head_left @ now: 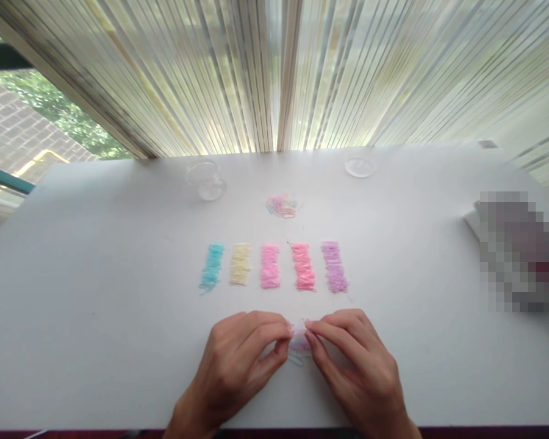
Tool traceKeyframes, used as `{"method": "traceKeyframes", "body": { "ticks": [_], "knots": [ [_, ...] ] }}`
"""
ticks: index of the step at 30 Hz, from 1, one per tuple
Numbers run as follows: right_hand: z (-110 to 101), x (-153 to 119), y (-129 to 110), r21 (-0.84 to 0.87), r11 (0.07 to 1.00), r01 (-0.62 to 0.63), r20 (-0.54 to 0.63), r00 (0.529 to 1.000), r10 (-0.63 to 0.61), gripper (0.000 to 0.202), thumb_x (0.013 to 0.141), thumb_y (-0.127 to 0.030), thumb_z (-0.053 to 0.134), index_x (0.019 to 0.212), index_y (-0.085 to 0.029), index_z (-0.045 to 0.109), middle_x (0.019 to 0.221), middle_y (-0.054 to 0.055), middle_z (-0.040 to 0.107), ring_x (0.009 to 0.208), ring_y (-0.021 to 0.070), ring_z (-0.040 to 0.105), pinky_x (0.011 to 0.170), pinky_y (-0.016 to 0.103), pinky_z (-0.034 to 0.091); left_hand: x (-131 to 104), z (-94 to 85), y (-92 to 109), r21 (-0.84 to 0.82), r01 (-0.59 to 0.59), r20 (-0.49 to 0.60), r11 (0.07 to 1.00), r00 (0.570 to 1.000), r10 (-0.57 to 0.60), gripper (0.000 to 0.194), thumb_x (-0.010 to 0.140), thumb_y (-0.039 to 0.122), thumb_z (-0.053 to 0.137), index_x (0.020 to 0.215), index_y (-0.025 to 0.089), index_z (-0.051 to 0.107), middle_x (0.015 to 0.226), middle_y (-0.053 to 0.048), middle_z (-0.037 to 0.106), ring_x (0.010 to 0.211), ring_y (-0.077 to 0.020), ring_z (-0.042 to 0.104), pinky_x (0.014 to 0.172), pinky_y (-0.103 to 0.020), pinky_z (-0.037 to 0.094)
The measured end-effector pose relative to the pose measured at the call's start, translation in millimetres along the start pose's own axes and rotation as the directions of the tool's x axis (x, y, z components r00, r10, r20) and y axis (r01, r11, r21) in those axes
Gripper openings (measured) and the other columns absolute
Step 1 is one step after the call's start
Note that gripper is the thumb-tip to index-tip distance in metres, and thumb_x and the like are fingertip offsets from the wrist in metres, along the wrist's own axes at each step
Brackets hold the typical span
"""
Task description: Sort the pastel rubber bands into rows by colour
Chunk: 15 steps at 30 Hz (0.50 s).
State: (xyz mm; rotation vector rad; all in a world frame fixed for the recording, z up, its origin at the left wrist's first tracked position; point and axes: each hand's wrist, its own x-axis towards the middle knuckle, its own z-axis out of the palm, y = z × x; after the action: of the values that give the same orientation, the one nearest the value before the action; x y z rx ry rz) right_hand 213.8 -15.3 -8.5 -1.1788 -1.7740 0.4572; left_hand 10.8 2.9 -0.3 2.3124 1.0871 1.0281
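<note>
Near the front of the white table (132, 341), my left hand (242, 353) and my right hand (361, 360) meet with fingertips pinched. Between them lies a small pile of pale mixed-colour loops (296, 356); what each fingertip pinches is too small to make out. Beyond my hands, five columns stand in a row: teal (213, 266), yellow (240, 264), light pink (270, 266), coral pink (304, 267) and purple (335, 267) loops. Behind them is another mixed pile of loops (282, 206).
Clear round dishes or lids (211, 189) sit at the back left, and another clear round dish (360, 167) at the back right. A blurred-out object (521, 250) rests at the right. A striped curtain (274, 73) hangs along the table's far edge.
</note>
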Motion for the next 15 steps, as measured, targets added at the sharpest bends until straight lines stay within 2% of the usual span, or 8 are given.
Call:
{"method": "traceKeyframes", "body": {
  "ticks": [11, 15],
  "knots": [
    [-0.7, 0.5, -0.3, -0.012, 1.0, -0.011, -0.009, 1.0, 0.011, 0.022, 0.089, -0.002, 0.069, 0.105, -0.018, 0.071, 0.085, 0.005, 0.066, 0.082, 0.0183, 0.06, 0.072, 0.031, 0.055, -2.0, -0.5, -1.6, -0.004, 0.011, 0.003, 1.0, 1.0, -0.011, 0.017, 0.092, 0.007, 0.068, 0.103, 0.019, 0.066, 0.094, -0.003, 0.078, 0.084, -0.0133, 0.073, 0.075, -0.023, 0.057],
    [-0.5, 1.2, -0.6, -0.022, 0.999, -0.025, -0.013, 1.0, 0.024, 0.02, 0.09, -0.005, 0.069, 0.104, -0.018, 0.071, 0.085, 0.005, 0.067, 0.083, 0.0188, 0.061, 0.072, 0.031, 0.055, -1.0, -3.4, -6.0, 0.111, 0.103, -0.034, 0.989, 0.994, -0.099, 0.015, 0.094, 0.008, 0.065, 0.103, 0.02, 0.066, 0.093, -0.002, 0.077, 0.083, -0.0135, 0.073, 0.078, -0.023, 0.057]
  ]
}}
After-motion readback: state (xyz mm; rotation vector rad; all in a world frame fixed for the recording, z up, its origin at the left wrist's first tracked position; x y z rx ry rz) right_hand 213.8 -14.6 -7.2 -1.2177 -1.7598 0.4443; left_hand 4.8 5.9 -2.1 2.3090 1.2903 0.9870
